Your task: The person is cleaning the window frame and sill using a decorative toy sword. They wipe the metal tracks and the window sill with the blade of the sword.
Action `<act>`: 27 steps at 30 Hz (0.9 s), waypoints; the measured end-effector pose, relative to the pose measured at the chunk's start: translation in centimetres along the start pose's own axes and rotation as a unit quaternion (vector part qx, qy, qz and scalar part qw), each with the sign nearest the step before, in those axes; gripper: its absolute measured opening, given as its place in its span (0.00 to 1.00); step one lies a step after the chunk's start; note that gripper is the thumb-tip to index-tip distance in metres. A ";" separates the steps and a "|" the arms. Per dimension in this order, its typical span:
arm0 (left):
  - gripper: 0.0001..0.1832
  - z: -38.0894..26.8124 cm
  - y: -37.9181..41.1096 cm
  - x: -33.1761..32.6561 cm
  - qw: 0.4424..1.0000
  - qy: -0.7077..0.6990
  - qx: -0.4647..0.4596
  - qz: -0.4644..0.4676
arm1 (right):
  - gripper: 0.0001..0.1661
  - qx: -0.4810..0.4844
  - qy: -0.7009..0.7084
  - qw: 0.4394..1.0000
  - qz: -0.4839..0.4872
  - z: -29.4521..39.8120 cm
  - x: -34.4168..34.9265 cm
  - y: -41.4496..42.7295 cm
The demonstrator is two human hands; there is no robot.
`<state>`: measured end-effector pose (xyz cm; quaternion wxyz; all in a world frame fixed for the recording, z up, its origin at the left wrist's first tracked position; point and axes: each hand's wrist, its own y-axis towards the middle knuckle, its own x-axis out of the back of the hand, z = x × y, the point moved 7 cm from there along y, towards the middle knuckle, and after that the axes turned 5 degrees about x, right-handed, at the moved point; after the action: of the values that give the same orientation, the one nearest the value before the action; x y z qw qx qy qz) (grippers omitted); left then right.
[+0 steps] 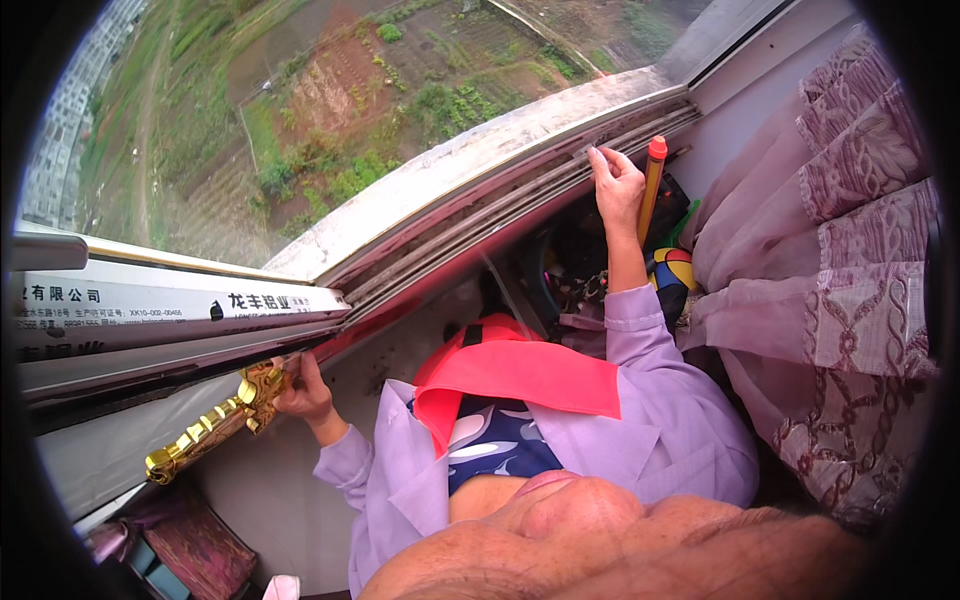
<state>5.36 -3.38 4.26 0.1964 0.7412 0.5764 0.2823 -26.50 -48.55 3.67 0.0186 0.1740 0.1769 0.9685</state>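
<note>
A sword with an ornate gold-coloured hilt (206, 435) lies aslant before me, its pommel to the lower left. My left hand (304, 390) grips it just past the guard (259, 390). In line with the hilt, a shiny reddish strip (450, 262), which looks like the mirror-like blade, runs along the window track up to the right. At its far end the thumb and fingers of my right hand (619, 184) are pinched together on the apparent tip. The blade's edges are hard to tell from the track.
A window track (517, 191) and sash frame (180, 300) edge the ledge, with fields outside. Beyond my right wrist stand a yellow tube with a red cap (651, 191) and a multicoloured ball (671, 270). A purple curtain (757, 217) hangs right; a patterned bag (199, 540) lies lower left.
</note>
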 end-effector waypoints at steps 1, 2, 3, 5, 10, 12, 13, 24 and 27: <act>0.03 -0.1 0.1 -0.1 1.000 -0.001 0.005 0.001 | 0.19 -0.033 0.009 0.999 0.006 -0.4 -0.3 0.2; 0.03 -0.2 0.2 -0.1 1.000 -0.003 0.010 0.001 | 0.19 -0.065 0.018 0.998 0.011 -0.6 -0.6 0.4; 0.03 -0.3 0.2 -0.1 1.000 -0.005 0.013 -0.001 | 0.18 -0.097 0.028 0.995 0.018 -0.6 -0.9 0.6; 0.02 -0.3 0.2 0.0 1.000 -0.010 0.021 -0.006 | 0.17 -0.116 0.033 0.992 0.038 -0.3 -1.3 0.9; 0.03 -0.5 0.2 -0.1 1.000 -0.001 0.008 -0.002 | 0.10 -0.154 0.096 0.982 0.058 -1.0 -1.6 1.4; 0.03 -0.5 0.2 -0.1 1.000 -0.007 0.017 -0.002 | 0.08 -0.171 0.139 0.974 0.046 -1.6 -1.2 1.1; 0.04 -0.6 0.3 -0.2 1.000 -0.008 0.023 0.001 | 0.07 -0.179 0.161 0.970 0.040 -1.8 -1.0 1.0; 0.03 0.1 0.0 0.2 1.000 0.009 0.004 -0.004 | 0.03 -0.201 0.337 0.918 0.059 -2.8 2.4 0.8; 0.03 0.4 -0.1 0.2 1.000 0.010 -0.007 0.004 | 0.03 -0.125 0.243 0.962 0.002 -2.4 3.3 1.7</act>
<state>5.54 -3.15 3.95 0.1947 0.7396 0.5730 0.2945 -30.43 -50.66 3.25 -0.0057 -0.0703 0.0530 0.9961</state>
